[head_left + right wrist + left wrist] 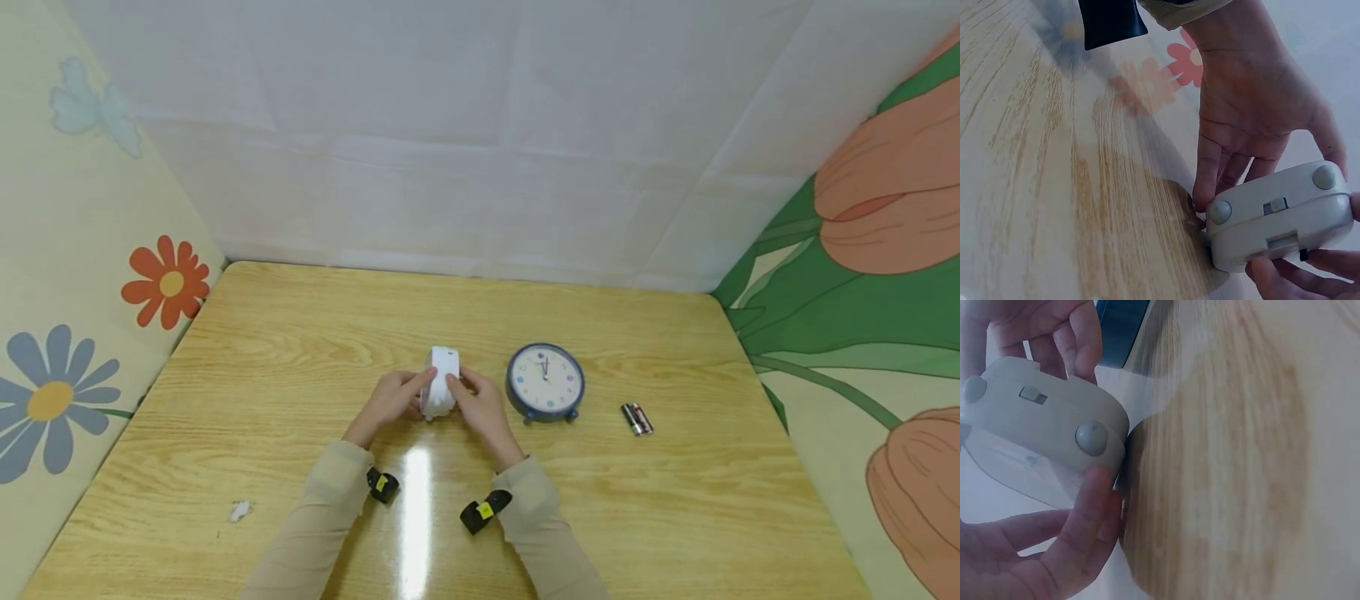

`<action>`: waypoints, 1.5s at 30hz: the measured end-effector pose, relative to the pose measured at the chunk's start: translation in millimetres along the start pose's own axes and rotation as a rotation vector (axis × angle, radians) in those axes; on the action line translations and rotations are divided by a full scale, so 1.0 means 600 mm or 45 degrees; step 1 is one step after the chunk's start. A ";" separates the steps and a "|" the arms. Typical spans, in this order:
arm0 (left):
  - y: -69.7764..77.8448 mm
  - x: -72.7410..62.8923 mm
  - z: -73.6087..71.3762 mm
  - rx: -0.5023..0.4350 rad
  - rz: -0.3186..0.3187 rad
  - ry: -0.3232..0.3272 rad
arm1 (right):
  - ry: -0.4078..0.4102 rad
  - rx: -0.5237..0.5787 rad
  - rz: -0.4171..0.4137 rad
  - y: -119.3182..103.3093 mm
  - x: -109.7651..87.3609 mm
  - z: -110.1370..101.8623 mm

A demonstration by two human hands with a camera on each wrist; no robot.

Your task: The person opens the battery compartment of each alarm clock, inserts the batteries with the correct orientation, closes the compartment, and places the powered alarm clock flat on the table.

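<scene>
A small white alarm clock is held on edge at the middle of the table, between both hands. Two round feet and a small slide switch show on its underside in both wrist views. My left hand grips it on the face side, thumb along its top. From the opposite side my right hand holds the back, fingertips near a notch in the casing. The clock's clear front is partly visible in the left wrist view.
A round blue-rimmed clock lies face up just right of the hands. Farther right, two batteries lie side by side. A small white scrap is at the table's front left. Patterned walls border the wooden table.
</scene>
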State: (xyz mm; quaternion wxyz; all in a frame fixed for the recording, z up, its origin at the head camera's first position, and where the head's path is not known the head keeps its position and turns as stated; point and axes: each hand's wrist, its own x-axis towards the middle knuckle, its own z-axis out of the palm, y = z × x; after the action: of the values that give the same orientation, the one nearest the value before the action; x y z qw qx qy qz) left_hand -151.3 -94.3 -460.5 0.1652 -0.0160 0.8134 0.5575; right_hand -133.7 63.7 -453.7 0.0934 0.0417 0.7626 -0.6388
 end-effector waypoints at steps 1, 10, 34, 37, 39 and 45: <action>0.000 0.000 0.000 -0.015 -0.005 -0.007 | 0.000 0.002 0.002 0.000 0.000 0.000; -0.001 0.001 0.000 -0.073 -0.005 -0.054 | -0.008 -0.038 0.002 -0.003 -0.001 -0.003; -0.006 -0.006 -0.001 -0.369 0.036 -0.137 | 0.018 -0.143 -0.144 0.003 -0.004 -0.006; -0.009 -0.006 -0.002 -0.404 0.061 -0.176 | 0.021 -0.093 -0.138 0.003 -0.005 -0.004; -0.012 -0.006 -0.003 -0.413 0.073 -0.190 | 0.013 -0.054 -0.115 0.004 -0.005 -0.003; -0.018 -0.003 -0.006 -0.455 0.122 -0.236 | -0.049 0.060 -0.023 0.003 -0.005 -0.005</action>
State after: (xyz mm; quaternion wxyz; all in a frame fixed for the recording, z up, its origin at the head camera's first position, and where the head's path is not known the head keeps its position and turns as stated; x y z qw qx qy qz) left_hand -148.1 -102.2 -468.7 0.2072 0.0451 0.6827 0.6992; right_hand -130.9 67.1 -454.4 0.1013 0.0246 0.7458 -0.6580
